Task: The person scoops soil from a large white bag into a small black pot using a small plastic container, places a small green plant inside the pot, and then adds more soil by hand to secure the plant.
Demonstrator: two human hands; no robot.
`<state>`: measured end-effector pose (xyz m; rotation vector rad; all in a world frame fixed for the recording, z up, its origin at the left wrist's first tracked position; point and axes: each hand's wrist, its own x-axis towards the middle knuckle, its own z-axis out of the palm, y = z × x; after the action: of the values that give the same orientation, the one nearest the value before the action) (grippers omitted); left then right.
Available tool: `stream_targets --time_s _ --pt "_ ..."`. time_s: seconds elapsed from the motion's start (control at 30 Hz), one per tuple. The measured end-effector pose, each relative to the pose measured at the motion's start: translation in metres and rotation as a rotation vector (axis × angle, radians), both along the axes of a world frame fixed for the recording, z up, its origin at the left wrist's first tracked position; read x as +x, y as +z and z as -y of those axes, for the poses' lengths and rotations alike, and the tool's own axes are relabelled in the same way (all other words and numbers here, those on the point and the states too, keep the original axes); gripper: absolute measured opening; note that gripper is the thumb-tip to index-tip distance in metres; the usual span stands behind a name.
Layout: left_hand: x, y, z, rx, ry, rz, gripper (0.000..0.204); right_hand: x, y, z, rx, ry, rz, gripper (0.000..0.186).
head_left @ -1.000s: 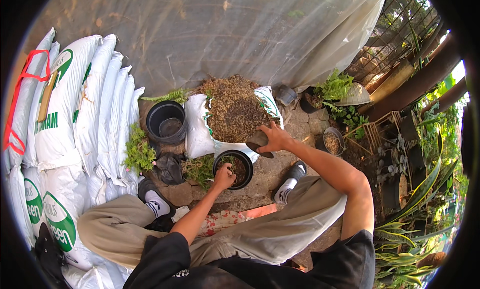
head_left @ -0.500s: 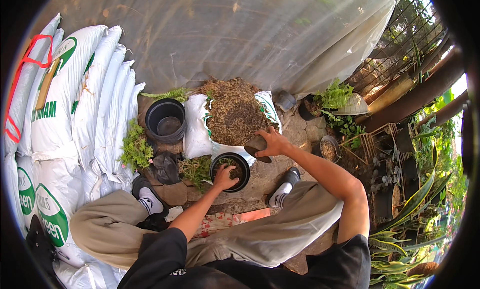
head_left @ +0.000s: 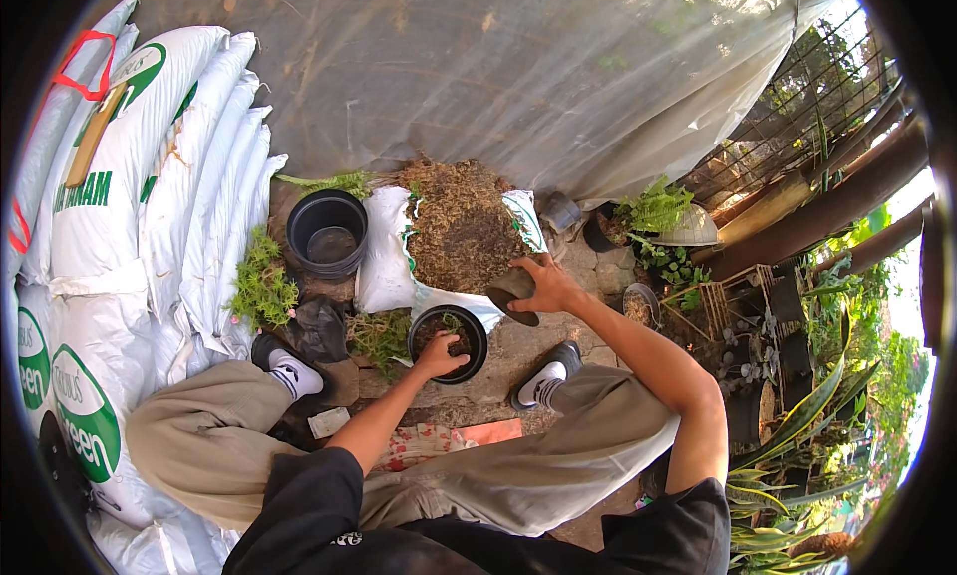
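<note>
My left hand point(head_left: 440, 354) rests inside a small black pot point(head_left: 471, 326) on the ground between my feet, fingers closed on the small green plant and soil in it. My right hand point(head_left: 546, 284) grips a dark scoop point(head_left: 508, 288) loaded with brown mix, held just right of and above the pot. Behind them lies a torn-open white bag point(head_left: 384, 266) heaped with brown potting mix point(head_left: 459, 224).
An empty larger black pot point(head_left: 327, 234) stands left of the bag. White filled sacks point(head_left: 130, 206) are stacked along the left. Green seedlings point(head_left: 261, 284) lie by them. A plastic sheet point(head_left: 478, 67) hangs behind. Potted plants point(head_left: 653, 211) and timber crowd the right.
The right hand has drawn the scoop from the heap's edge a little nearer the small pot. The left hand stays in the pot.
</note>
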<state>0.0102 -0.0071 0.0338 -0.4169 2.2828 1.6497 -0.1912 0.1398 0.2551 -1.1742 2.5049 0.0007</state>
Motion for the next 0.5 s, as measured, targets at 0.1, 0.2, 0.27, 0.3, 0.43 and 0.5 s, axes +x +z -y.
stream_targets --time_s 0.1,0.2,0.27,0.3,0.43,0.5 --pt "-0.001 -0.007 0.003 -0.039 -0.010 0.010 0.079 -0.001 0.012 -0.002 -0.027 -0.023 0.011 0.092" --pt "0.000 -0.007 0.000 0.009 0.033 -0.043 0.073 -0.001 0.021 -0.001 -0.058 -0.050 -0.010 0.092" --pt "-0.001 -0.007 0.001 0.003 0.055 -0.103 0.070 -0.004 0.024 -0.003 -0.090 -0.061 -0.026 0.091" --pt "0.002 -0.009 0.002 -0.018 0.060 -0.135 0.069 -0.005 0.023 -0.003 -0.089 -0.047 -0.042 0.092" --pt "0.004 -0.010 0.010 -0.050 0.011 -0.160 0.062 -0.007 0.022 0.003 -0.111 -0.006 -0.051 0.092" --pt "0.007 -0.005 0.011 -0.085 -0.044 -0.178 0.060 -0.009 0.023 0.005 -0.126 0.004 -0.034 0.091"
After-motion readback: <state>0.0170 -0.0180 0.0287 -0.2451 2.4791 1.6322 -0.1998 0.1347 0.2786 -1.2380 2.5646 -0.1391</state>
